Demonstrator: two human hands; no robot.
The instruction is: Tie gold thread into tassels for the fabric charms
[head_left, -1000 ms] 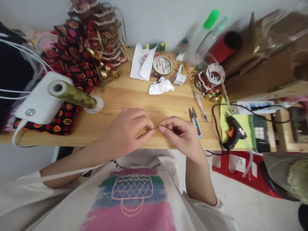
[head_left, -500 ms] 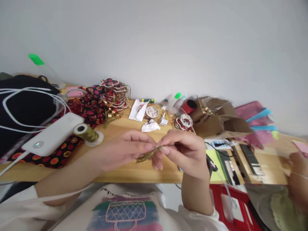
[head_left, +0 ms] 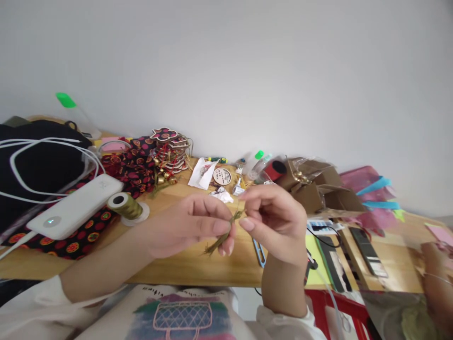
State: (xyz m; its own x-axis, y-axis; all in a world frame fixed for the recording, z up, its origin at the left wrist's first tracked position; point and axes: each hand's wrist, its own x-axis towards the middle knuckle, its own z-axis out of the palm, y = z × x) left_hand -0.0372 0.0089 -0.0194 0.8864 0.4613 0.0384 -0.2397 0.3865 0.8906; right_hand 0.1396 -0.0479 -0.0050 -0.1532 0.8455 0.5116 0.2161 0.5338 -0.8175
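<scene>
Between the thumb and fingers of my left hand (head_left: 198, 226) is a small olive-green thread tassel (head_left: 216, 243). Its frayed ends hang down to the left, and its looped top sticks out above the thumb. My right hand (head_left: 274, 219) is just to the right of that top, thumb and index finger spread apart. Thin strands rise from the tassel close to the right fingertips; whether any strand touches them I cannot tell. A spool of olive thread (head_left: 129, 207) stands on the table beyond my left forearm.
A white power bank (head_left: 76, 205) with cables lies at left on patterned fabric. Stacked ornaments with bells (head_left: 173, 151), a round wooden tag (head_left: 222, 176) and crumpled paper (head_left: 222, 194) sit behind my hands. Cardboard boxes (head_left: 311, 189) stand at right. Another person's hand (head_left: 435, 259) is far right.
The right fingers have parted and drawn back from the tassel's top, which now shows. The left hand still grips the tassel, now tilted more steeply. The view has shifted slightly.
</scene>
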